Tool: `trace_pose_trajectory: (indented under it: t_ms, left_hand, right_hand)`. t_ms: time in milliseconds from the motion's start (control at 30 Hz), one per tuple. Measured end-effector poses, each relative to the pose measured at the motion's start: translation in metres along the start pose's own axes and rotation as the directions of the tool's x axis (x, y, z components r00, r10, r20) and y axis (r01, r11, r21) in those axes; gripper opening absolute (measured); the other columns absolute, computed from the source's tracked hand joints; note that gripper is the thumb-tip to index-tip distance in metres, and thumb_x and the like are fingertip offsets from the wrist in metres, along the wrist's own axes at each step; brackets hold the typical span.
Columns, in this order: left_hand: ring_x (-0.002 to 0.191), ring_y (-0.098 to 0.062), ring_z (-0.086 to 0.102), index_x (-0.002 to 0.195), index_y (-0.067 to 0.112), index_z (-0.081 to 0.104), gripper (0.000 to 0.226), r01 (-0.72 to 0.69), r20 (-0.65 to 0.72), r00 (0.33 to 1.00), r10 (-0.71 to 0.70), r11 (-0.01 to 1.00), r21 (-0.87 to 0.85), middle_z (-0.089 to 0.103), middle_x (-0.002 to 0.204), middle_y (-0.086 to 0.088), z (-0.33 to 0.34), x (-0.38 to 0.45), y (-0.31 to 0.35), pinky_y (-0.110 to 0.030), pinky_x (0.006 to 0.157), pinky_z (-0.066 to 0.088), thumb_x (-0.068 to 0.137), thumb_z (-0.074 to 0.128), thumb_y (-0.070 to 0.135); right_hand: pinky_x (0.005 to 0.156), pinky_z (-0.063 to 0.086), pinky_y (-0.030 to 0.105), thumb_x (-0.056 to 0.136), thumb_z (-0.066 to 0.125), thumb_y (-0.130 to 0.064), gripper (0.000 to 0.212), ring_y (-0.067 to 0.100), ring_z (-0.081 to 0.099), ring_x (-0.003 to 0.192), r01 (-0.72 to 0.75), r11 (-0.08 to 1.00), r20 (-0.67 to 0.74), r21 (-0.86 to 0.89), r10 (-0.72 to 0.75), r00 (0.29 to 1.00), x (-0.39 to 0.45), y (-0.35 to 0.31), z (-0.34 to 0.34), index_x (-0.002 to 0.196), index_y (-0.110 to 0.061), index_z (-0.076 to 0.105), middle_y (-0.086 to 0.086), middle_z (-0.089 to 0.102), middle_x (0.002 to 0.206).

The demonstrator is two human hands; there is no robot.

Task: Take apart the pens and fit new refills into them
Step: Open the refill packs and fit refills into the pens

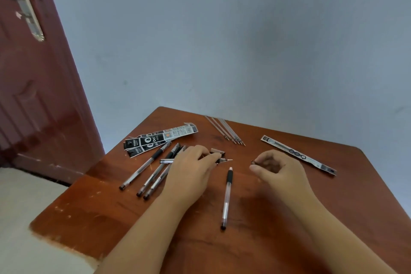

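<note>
Several pens (153,169) lie fanned on the left of the wooden table (333,196), and one more pen (227,198) lies alone between the two forearms, its tip pointing away from the person. The left hand (191,169) has its fingers curled down, pinching a pen part whose metal point (228,159) juts out to the right. The right hand (278,165) pinches a small dark piece (254,162) between thumb and curled fingers — probably an unscrewed tip, though it is too small to be sure. Bare refills (226,131) lie in a row near the far edge, with an unopened packet (299,155) to the right and torn packets (160,139) to the left. These parts look light, thin and smooth — likely to roll and slip. The black rubber grip would give the firmest hold, and the refills would likely bend if squeezed mid-length.
</note>
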State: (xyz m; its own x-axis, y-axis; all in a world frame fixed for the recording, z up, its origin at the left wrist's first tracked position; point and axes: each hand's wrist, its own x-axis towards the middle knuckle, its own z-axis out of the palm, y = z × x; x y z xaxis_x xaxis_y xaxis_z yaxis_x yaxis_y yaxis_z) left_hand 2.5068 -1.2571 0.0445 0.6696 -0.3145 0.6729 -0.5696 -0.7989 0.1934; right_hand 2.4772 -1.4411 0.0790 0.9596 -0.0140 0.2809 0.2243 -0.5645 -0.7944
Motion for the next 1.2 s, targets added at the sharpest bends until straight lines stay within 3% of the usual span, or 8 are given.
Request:
trace_pose_trajectory:
  t_ms: [100,200,400,500,600,767,967,1200]
  left_hand:
    - [0.065,-0.021,0.062,0.094,0.011,0.071,0.023,-0.054,0.037,0.998,0.053,0.998,0.019,0.066,0.077,-0.006,0.000,-0.001,0.007,-0.029,0.056,0.051,0.075,0.058,0.014]
    - [0.072,-0.019,0.064,0.097,0.011,0.068,0.033,-0.086,0.099,0.992,0.082,0.996,0.034,0.068,0.082,-0.003,0.000,-0.002,0.013,-0.026,0.062,0.050,0.079,0.043,0.022]
    - [0.073,-0.016,0.064,0.086,0.012,0.069,0.031,-0.094,0.148,0.985,0.088,0.995,0.034,0.068,0.080,-0.001,0.001,-0.001,0.017,-0.024,0.072,0.041,0.079,0.042,0.026]
    - [0.073,-0.016,0.064,0.088,0.013,0.069,0.031,-0.105,0.162,0.982,0.100,0.994,0.021,0.068,0.080,0.000,0.002,-0.002,0.016,-0.023,0.070,0.042,0.080,0.042,0.027]
    - [0.076,-0.012,0.058,0.087,0.010,0.069,0.030,-0.125,0.122,0.985,0.125,0.992,-0.010,0.068,0.079,-0.002,0.004,-0.003,0.017,-0.025,0.072,0.041,0.081,0.044,0.025]
    - [0.083,-0.012,0.047,0.089,0.008,0.068,0.028,-0.153,0.070,0.985,0.156,0.987,-0.045,0.067,0.080,-0.004,0.006,-0.004,0.014,-0.027,0.077,0.038,0.082,0.046,0.023]
    - [0.081,-0.011,0.047,0.086,0.006,0.069,0.027,-0.196,0.056,0.977,0.204,0.973,-0.124,0.067,0.077,-0.006,0.006,-0.004,0.017,-0.024,0.079,0.038,0.080,0.048,0.021]
    - [0.081,-0.013,0.048,0.085,0.005,0.070,0.027,-0.230,0.046,0.970,0.238,0.963,-0.140,0.069,0.076,-0.006,0.005,-0.004,0.016,-0.024,0.079,0.038,0.079,0.049,0.022]
  right_hand:
    - [0.061,0.045,0.004,0.073,0.068,-0.007,0.025,0.003,0.057,0.059,0.037,0.999,-0.071,0.003,-0.037,0.997,-0.014,0.013,-0.001,0.073,-0.031,0.060,-0.011,0.063,0.072]
    - [0.070,0.038,-0.004,0.075,0.067,-0.005,0.017,-0.009,0.052,0.073,0.098,0.992,-0.118,-0.084,-0.108,0.987,-0.012,0.021,0.000,0.089,-0.014,0.069,-0.009,0.062,0.082]
    - [0.072,0.038,-0.003,0.074,0.064,0.005,0.020,0.000,0.057,0.071,0.261,0.961,-0.126,-0.096,-0.272,0.954,-0.015,0.024,0.007,0.091,-0.005,0.069,-0.005,0.061,0.082]
    - [0.068,0.040,-0.002,0.072,0.067,0.004,0.019,-0.016,0.053,0.076,0.268,0.960,-0.145,-0.085,-0.278,0.950,-0.015,0.027,0.009,0.088,-0.006,0.070,-0.006,0.061,0.078]
    - [0.067,0.041,-0.001,0.071,0.068,0.004,0.014,-0.018,0.052,0.074,0.286,0.953,-0.137,-0.102,-0.298,0.944,-0.015,0.030,0.011,0.080,-0.006,0.071,-0.008,0.060,0.073]
    - [0.068,0.043,0.006,0.071,0.067,0.004,0.014,0.003,0.055,0.078,0.281,0.954,-0.111,-0.101,-0.291,0.950,-0.015,0.030,0.013,0.079,-0.007,0.070,-0.007,0.060,0.071]
    - [0.068,0.043,0.004,0.072,0.058,-0.014,0.015,-0.015,0.053,0.078,0.309,0.950,-0.056,-0.043,-0.311,0.949,-0.018,0.026,0.018,0.080,-0.008,0.070,-0.016,0.057,0.073]
    - [0.068,0.036,0.000,0.079,0.050,-0.016,0.018,-0.006,0.049,0.076,0.343,0.931,0.021,-0.124,-0.343,0.939,-0.017,0.026,0.018,0.080,-0.007,0.066,-0.015,0.051,0.069]
